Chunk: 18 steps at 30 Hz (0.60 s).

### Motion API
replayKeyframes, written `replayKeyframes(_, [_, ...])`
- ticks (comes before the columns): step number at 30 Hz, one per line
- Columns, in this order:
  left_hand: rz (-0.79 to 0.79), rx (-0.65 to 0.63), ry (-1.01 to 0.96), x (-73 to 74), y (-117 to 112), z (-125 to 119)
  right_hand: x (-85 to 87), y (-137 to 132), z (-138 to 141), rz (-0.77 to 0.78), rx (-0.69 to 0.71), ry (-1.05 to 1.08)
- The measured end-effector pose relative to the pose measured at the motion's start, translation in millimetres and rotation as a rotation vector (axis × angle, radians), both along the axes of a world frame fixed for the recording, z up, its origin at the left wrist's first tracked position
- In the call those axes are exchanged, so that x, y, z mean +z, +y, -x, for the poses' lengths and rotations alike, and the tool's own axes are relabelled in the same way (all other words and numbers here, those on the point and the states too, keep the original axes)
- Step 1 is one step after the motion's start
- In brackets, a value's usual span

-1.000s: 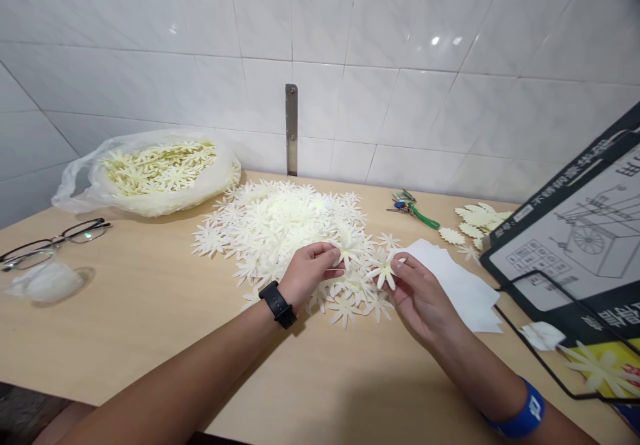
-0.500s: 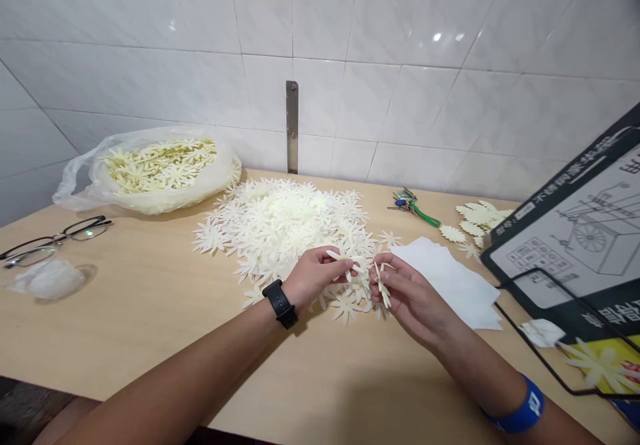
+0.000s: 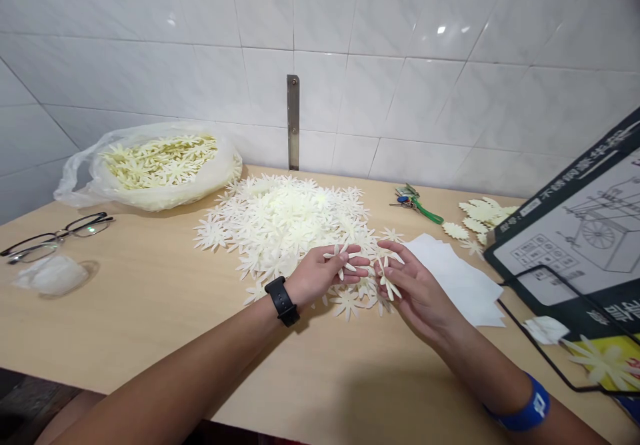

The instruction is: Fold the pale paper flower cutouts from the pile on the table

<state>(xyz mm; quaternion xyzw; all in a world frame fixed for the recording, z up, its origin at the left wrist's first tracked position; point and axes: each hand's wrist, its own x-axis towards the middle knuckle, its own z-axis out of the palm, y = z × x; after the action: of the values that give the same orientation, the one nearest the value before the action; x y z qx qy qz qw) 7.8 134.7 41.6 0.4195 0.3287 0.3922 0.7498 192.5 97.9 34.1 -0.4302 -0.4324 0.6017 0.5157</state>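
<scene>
A wide heap of cream paper flower cut-outs [image 3: 285, 222] lies on the wooden table [image 3: 150, 312]. My left hand [image 3: 323, 273], with a black watch on the wrist, holds one flower cut-out [image 3: 340, 260] between thumb and fingers at the heap's near edge. My right hand [image 3: 413, 285], with a blue wristband further up the arm, holds another flower cut-out [image 3: 386, 277] in its fingers, close beside the left hand. The two hands almost touch above the pile's front.
A clear plastic bag of yellower flower cut-outs [image 3: 155, 162] sits back left. Glasses [image 3: 55, 235] and a small clear wrapper [image 3: 47, 275] lie at the left. White paper sheets [image 3: 460, 285], keys [image 3: 415, 205], leaf cut-outs [image 3: 477, 215] and a dark printed box [image 3: 580, 238] stand at the right.
Both hands have drawn closer together and turned their flowers; the right hand's flower went from flat and facing me to tilted in the fingers. The view shifted slightly downward.
</scene>
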Motion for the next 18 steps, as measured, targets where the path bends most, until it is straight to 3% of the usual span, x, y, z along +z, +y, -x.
replayKeyframes(6, [-0.015,-0.016,0.026,-4.7,1.1,0.9,1.3,-0.5,-3.7,0.073,-0.021,-0.074])
replayKeyframes(11, [-0.052,-0.023,0.133,-0.3,0.0,0.4,-4.6,1.7,-4.4,0.116,0.004,-0.128])
replayKeyframes(18, [-0.039,-0.006,0.291,2.9,-5.1,-3.4,-4.6,-2.0,3.6,-0.030,-0.021,-0.355])
